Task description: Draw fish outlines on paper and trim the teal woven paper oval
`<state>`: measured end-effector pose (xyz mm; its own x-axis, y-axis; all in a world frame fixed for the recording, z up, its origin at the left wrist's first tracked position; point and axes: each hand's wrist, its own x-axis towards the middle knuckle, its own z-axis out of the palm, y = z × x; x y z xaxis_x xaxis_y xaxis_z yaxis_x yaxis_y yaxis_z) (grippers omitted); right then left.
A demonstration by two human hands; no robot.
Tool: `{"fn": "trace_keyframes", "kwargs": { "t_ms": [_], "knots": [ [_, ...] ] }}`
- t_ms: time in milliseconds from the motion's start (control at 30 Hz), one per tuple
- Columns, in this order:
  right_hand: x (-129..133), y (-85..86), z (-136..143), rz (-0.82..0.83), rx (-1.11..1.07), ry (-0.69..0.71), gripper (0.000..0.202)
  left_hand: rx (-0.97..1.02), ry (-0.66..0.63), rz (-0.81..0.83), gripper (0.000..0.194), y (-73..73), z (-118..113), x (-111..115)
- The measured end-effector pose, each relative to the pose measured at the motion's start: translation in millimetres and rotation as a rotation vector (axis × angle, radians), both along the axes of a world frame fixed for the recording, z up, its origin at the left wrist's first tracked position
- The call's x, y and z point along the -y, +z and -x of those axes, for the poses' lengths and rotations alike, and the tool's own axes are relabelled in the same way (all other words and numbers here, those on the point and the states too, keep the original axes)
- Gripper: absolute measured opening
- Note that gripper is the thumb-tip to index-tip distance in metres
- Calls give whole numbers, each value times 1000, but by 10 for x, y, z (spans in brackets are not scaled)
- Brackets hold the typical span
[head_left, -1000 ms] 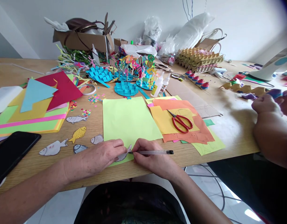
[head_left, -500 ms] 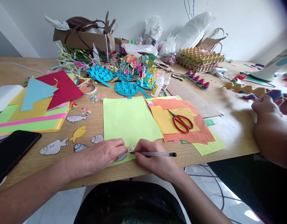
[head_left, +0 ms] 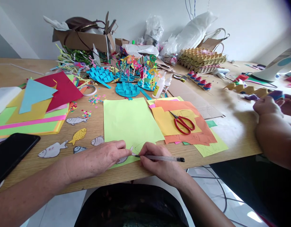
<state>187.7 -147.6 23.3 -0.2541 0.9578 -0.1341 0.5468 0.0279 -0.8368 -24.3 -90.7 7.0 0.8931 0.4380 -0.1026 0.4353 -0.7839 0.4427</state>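
My left hand [head_left: 109, 156] is closed, its fingertips pressing a small grey paper fish [head_left: 122, 160] flat on a light green sheet of paper [head_left: 131, 119]. Part of that fish is hidden under the fingers. A pen [head_left: 163, 158] with a clear barrel and black end is pinched in my right hand [head_left: 154, 160], its tip on the sheet close to the fish's tail. A thin curved outline shows on the paper beside my right fingers. Left of my hands lie several fish cutouts, among them a yellow fish [head_left: 78, 136] and a white fish [head_left: 53, 149].
Red-handled scissors [head_left: 184, 123] rest on orange paper [head_left: 206, 132] at right. A black phone [head_left: 15, 154] and stacked coloured paper [head_left: 38, 121] are at left. Glue bottles [head_left: 159, 86] and blue woven crafts [head_left: 127, 89] stand behind. Another person's hands [head_left: 269, 108] hold an egg-carton strip at far right.
My right hand and the pen have shifted slightly right, and more of a drawn curve shows beside the fingers. My left hand's index finger reaches a little further toward the fish's tail.
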Motion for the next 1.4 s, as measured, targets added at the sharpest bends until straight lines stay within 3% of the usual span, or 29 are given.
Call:
{"fn": "trace_keyframes", "kwargs": {
  "t_ms": [600,867,1400],
  "knots": [
    [13,-8,-51,7,-5,-18,11,-87,17,53,45,7,-19,-26],
    [21,-17,-68,13,-34,-22,11,-130,15,73,46,85,-47,-12],
    [18,-38,-50,14,-31,-28,10,-119,23,77,41,14,-30,-19]
  ]
}}
